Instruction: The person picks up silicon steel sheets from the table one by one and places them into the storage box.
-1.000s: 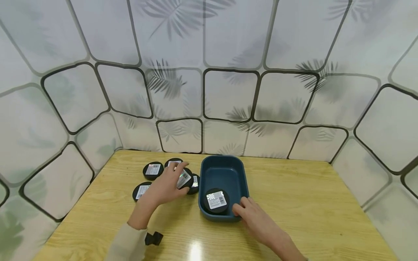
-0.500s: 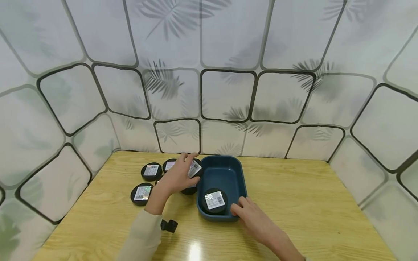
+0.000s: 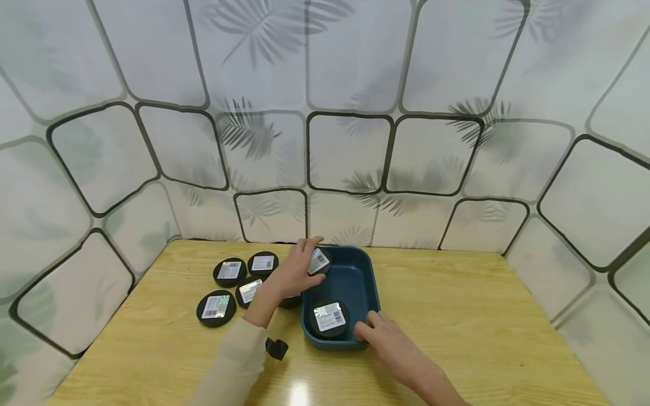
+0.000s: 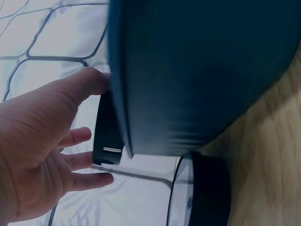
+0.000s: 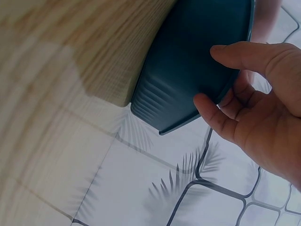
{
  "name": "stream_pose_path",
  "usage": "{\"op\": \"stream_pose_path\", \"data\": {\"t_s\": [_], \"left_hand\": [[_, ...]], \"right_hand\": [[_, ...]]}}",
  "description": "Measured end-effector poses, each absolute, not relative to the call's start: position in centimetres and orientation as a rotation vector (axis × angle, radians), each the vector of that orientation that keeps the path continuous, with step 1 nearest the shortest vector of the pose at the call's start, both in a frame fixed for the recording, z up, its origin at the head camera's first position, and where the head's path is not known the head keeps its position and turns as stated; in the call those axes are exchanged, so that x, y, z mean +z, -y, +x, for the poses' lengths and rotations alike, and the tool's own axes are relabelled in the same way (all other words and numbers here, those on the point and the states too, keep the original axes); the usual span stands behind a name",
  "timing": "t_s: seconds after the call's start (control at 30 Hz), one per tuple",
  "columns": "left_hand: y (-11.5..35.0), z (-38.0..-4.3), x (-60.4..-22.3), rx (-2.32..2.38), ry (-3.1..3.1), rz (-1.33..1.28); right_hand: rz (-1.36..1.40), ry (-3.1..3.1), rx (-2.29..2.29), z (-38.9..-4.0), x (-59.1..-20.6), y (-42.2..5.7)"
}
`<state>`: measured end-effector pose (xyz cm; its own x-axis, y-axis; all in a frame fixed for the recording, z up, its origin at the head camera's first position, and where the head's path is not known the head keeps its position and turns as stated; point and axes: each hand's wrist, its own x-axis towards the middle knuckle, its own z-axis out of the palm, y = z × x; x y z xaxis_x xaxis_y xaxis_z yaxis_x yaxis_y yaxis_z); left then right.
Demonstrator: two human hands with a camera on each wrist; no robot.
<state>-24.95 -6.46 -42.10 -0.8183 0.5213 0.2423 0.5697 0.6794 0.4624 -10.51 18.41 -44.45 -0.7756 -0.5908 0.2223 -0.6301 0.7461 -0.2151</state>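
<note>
My left hand (image 3: 290, 273) holds a flat round black container (image 3: 320, 260) with a white barcode label, over the far left part of a dark blue rectangular bin (image 3: 374, 282). In the left wrist view, the thumb and fingers are on either side of the container (image 4: 107, 132), right at the rim of the bin (image 4: 188, 80). A similar labelled container (image 3: 329, 318) lies inside, at the bin's near left. My right hand (image 3: 393, 347) grips the near right rim; in the right wrist view its fingertips (image 5: 207, 110) bear on the bin's wall (image 5: 178, 70).
Left of the bin, several more black labelled containers (image 3: 216, 308) lie on the wooden table (image 3: 457, 316); one is partly hidden by my left hand. A small black device (image 3: 276, 349) sits at the left sleeve. A patterned curtain (image 3: 350, 152) hangs behind and beside the table.
My left hand has carried the held container rightward from the group on the table to over the bin's far left. The right hand stays at the bin's rim. The view has shifted slightly.
</note>
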Motion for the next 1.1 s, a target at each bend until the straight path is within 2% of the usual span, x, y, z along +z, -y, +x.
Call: {"op": "stream_pose_path", "data": {"t_s": [0.3, 1.1], "left_hand": [[4.6, -25.9, -43.1, -0.789, 2.736, -1.011], [3.0, -27.0, -44.8, -0.440, 2.956, -1.040]], "right_hand": [[0.962, 2.853, 0.426, -10.6, -44.1, -18.4], [0.999, 2.746, 0.416, -10.7, -44.8, -18.6]]}}
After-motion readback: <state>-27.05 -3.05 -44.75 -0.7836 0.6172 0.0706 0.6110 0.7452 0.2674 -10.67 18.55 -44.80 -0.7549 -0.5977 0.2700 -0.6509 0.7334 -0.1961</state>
